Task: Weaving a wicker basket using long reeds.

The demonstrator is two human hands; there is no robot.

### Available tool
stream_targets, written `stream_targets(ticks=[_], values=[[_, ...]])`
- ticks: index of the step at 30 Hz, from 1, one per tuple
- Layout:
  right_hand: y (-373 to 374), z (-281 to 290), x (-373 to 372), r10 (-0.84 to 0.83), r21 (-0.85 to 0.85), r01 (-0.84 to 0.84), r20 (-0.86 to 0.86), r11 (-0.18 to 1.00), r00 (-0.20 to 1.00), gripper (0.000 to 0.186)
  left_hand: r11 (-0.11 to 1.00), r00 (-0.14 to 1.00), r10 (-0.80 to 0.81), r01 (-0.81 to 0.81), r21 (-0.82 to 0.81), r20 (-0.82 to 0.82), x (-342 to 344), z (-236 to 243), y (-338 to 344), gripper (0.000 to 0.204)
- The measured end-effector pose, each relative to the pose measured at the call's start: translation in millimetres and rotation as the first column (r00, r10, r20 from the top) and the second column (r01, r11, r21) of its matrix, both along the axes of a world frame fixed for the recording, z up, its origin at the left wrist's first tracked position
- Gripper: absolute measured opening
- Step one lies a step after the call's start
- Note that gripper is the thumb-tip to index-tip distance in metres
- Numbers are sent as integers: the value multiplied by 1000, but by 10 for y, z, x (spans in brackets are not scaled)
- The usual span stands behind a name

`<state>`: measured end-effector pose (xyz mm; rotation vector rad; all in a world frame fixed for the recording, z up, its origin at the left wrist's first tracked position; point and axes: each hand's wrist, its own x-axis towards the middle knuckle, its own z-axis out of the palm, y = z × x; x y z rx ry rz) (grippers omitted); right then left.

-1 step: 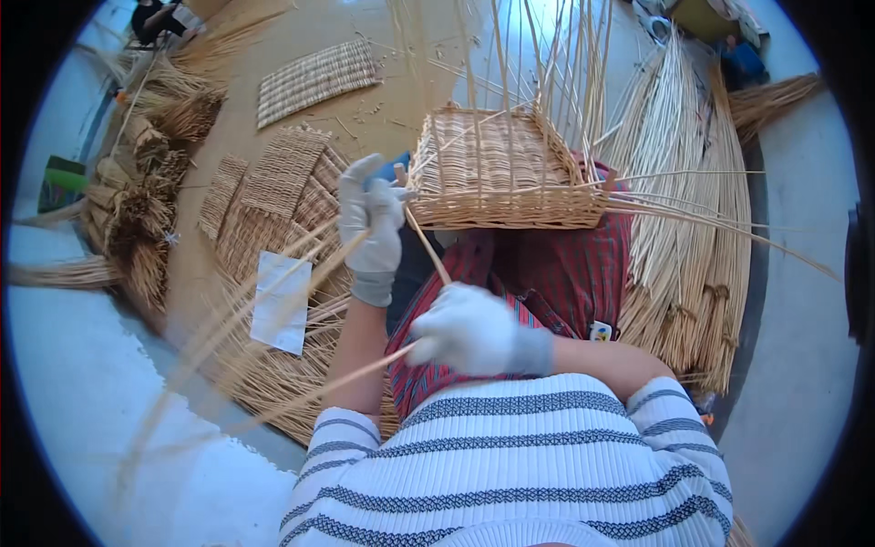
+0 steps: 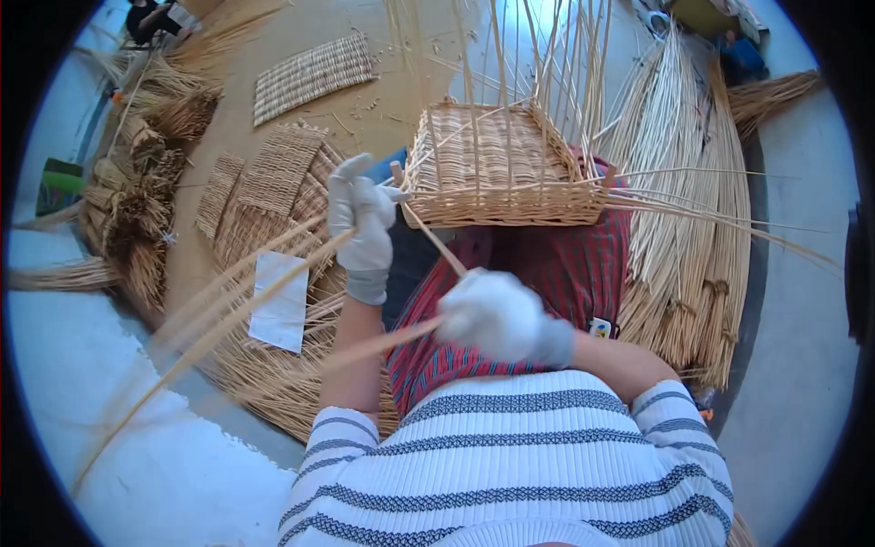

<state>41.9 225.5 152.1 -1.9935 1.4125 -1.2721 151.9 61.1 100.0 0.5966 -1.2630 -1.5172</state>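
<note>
A half-woven wicker basket (image 2: 510, 202) rests over my lap, its woven base tipped toward me and long upright stakes rising at the far side. My left hand (image 2: 366, 228), in a white glove, is at the basket's left corner. Pale wicker strands (image 2: 264, 290) pass through its fingers and trail to the lower left, partly blurred. My right hand (image 2: 492, 314), gloved and blurred, is closed on a single wicker strand (image 2: 437, 242) that runs down from the basket's left corner. Its tail comes out on the left side of the fist.
Woven mats (image 2: 283, 169) lie on the floor at left, beside a white paper sheet (image 2: 279, 301). Reed bundles (image 2: 137, 210) line the far left. A long sheaf of pale canes (image 2: 670, 201) lies at right. Loose strands (image 2: 729, 219) jut rightward from the basket. Another person (image 2: 150, 20) is at the far upper left.
My right hand has moved right and slightly up, drawing the strand with it. My left hand has shifted slightly left. The trailing strands have swung; the basket has barely moved.
</note>
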Motion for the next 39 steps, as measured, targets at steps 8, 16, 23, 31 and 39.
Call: stream_targets(ticks=[8, 16, 23, 31, 39], values=[[-414, -996, -1389, -261, 249, 89, 949, 964, 174, 47, 977, 985, 82, -49, -208, 153, 303, -455, 287, 38], [-47, -1035, -1486, -611, 425, 454, 389, 783, 689, 17, 985, 978, 168, -160, -72, 125, -266, -858, -16, 68], [-180, -1245, -1303, -674, 347, 584, 481, 734, 561, 15, 997, 963, -81, 76, 26, 258, -278, -1097, -263, 83], [-1380, 225, -771, -509, 87, 507, 3, 858, 861, 13, 988, 1000, -14, 12, 157, 11, -394, -1148, -168, 66], [-2453, -447, -1359, -673, 74, 833, -552, 548, 492, 86, 979, 999, 40, -44, 200, 23, -391, -1116, -236, 45]])
